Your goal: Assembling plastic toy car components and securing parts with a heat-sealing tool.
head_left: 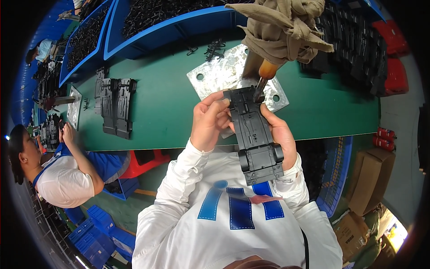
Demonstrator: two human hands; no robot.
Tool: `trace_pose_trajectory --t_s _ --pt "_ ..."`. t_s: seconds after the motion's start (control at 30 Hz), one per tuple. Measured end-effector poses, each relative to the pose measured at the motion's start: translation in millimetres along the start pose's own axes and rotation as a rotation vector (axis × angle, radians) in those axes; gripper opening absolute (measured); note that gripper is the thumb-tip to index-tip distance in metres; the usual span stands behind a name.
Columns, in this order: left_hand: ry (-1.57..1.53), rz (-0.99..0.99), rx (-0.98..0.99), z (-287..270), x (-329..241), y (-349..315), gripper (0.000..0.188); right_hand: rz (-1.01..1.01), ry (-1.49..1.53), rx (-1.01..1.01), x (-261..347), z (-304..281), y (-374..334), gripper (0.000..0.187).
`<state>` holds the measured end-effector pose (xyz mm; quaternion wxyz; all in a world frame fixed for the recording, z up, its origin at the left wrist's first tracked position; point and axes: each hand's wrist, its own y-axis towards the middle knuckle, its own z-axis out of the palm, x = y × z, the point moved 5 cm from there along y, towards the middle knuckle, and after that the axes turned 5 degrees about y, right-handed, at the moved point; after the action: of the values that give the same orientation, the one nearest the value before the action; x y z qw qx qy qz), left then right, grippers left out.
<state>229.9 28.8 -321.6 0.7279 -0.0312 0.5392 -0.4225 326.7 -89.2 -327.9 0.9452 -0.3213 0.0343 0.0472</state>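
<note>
A black plastic toy car chassis (253,130) is held up between my two hands, its far end under a screwdriver-like tool (267,74) with an amber handle and a metal shaft. The shaft's tip reaches the chassis near its far right corner. My left hand (209,120) pinches the far left corner of the chassis, fingers closed. Along the right edge, my right hand (283,136) grips with the thumb on top and the other fingers mostly hidden beneath. Behind the chassis lies a silver metal plate (215,74) with round holes, bolted or resting on the green table (165,121).
Two chassis (117,105) lie side by side on the left. Small black parts (215,49) sit beyond the plate, near blue bins (179,26) full of black pieces. Beige cloth (286,31) wraps the tool's upper stand. Stacked chassis (354,54) stand far right. A co-worker (67,175) sits left.
</note>
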Motion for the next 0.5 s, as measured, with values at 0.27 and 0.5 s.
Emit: trace_pose_trajectory --t_s 0.27,0.5 --pt "-0.012 -0.059 0.064 -6 13 -8 0.034 0.024 0.091 0.037 -13 -7 -7 0.052" --pt "0.048 0.043 0.055 -11 28 -35 0.041 -0.12 -0.148 -0.011 -23 -18 -24 0.05"
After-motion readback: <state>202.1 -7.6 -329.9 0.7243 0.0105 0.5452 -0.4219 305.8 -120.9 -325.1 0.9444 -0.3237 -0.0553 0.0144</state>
